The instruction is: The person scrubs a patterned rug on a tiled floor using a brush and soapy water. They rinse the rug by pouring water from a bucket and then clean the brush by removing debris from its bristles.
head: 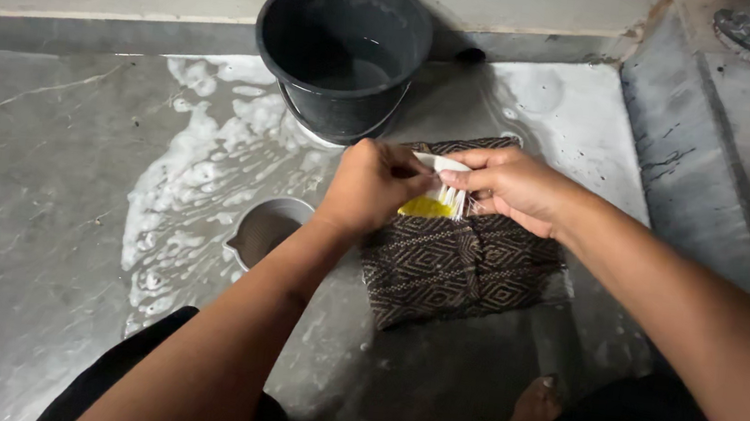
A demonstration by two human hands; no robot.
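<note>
Both hands meet over the far edge of a folded, brown patterned cloth (pixel 457 270) lying on the wet, soapy floor (pixel 38 231). The right hand (pixel 512 188) grips a white-bristled scrub brush (pixel 441 182), and the left hand (pixel 373 185) pinches at it beside a yellow piece of soap (pixel 424 208). A dark bucket (pixel 344 49) stands just beyond; a small metal mug (pixel 263 229) sits left of the cloth.

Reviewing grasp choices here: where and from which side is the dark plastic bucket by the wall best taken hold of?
Grip the dark plastic bucket by its round rim, coming from above on the near side. It stands upright and open, water inside, close against the wall behind, and I can't make out a handle for certain.
</note>
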